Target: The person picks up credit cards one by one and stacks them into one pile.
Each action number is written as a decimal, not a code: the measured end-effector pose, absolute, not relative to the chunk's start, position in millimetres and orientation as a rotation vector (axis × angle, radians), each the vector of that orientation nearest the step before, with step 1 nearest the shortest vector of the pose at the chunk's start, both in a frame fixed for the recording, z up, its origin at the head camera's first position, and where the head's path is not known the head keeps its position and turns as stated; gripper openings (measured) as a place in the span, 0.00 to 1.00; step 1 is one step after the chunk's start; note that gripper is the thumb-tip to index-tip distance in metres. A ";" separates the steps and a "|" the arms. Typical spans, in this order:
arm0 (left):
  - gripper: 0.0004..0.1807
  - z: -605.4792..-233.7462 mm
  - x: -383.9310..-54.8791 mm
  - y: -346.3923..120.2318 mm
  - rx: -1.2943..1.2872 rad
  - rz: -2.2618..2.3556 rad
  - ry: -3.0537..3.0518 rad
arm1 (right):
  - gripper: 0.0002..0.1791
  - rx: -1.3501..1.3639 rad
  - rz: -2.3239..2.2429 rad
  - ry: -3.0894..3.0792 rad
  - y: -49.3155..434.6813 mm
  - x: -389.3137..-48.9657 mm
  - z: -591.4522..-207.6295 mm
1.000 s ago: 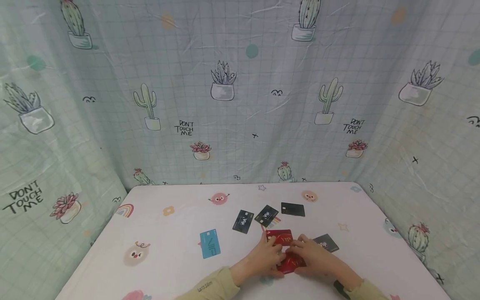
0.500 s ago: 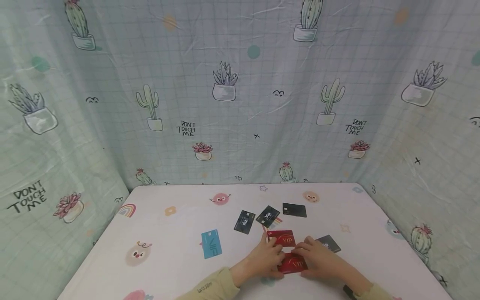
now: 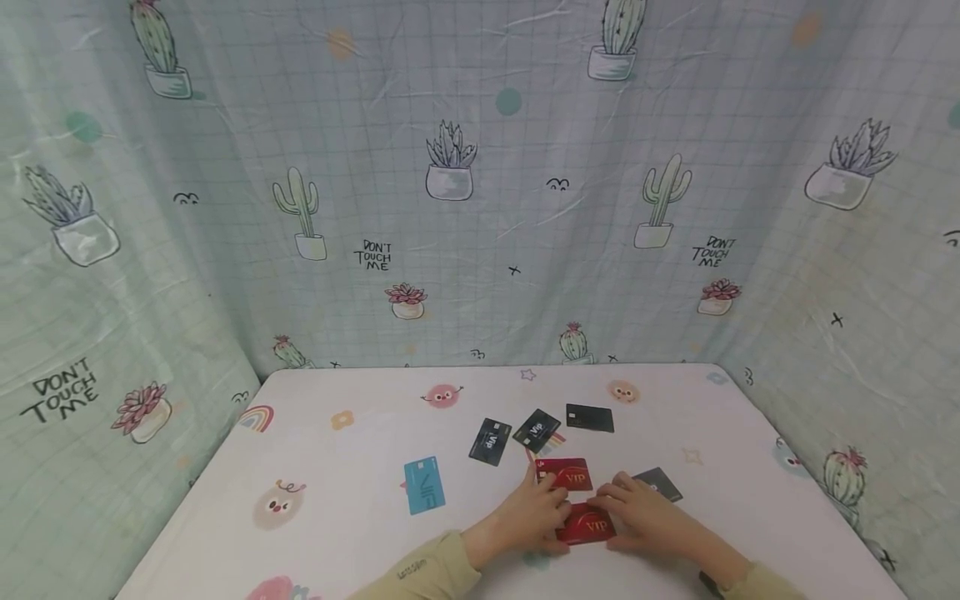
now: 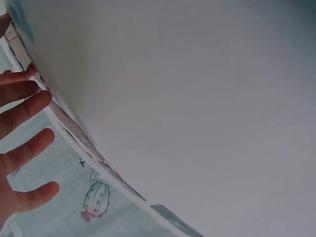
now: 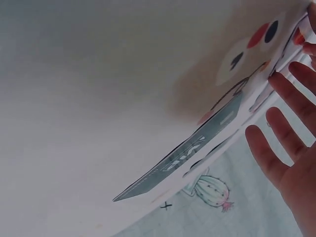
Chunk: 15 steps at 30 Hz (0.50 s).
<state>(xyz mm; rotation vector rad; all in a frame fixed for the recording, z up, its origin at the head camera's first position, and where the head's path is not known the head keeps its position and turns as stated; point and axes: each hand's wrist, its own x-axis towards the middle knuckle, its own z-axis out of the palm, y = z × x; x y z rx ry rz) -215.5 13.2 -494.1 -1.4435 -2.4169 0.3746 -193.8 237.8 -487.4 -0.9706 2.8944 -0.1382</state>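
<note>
Two red VIP cards lie one in front of the other on the white table in the head view. My left hand (image 3: 531, 515) reaches over their left ends, fingertips on the far red card (image 3: 566, 473) and thumb at the lower left corner of the near red card (image 3: 588, 525). At the right end of the near card is my right hand (image 3: 641, 512), fingertips by its upper right corner and thumb by its lower right one. Both wrist views show spread, fairly straight fingers. A dark VIP card (image 3: 660, 483) is partly hidden behind my right hand.
Beyond the red cards lie two dark VIP cards, one tilted left (image 3: 491, 442) and one turned diagonally (image 3: 537, 430), plus a plain black card (image 3: 590, 418). A blue VIP card (image 3: 425, 485) lies to the left. Another dark item (image 3: 708, 583) shows under my right wrist. Patterned curtains surround the table.
My right hand has shifted slightly right, uncovering more of the near red card, which now lies more squarely below the far one. My left hand has stayed nearly still.
</note>
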 end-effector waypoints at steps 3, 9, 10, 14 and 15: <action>0.27 -494.6 -216.5 13.0 -1.452 0.387 -2.407 | 0.30 -1.030 -0.078 2.910 238.5 -194.9 -488.7; 0.28 -497.6 -219.4 12.5 -1.462 0.416 -2.396 | 0.31 -1.107 -0.029 2.928 240.0 -195.9 -491.9; 0.28 -498.1 -219.7 12.6 -1.465 0.415 -2.397 | 0.31 -1.105 -0.030 2.924 240.0 -196.1 -492.3; 0.29 -499.3 -220.3 13.5 -1.467 0.422 -2.403 | 0.31 -1.088 -0.023 2.913 239.8 -196.6 -493.2; 0.29 -499.7 -220.3 13.8 -1.466 0.426 -2.404 | 0.31 -1.085 -0.024 2.913 239.8 -196.6 -493.2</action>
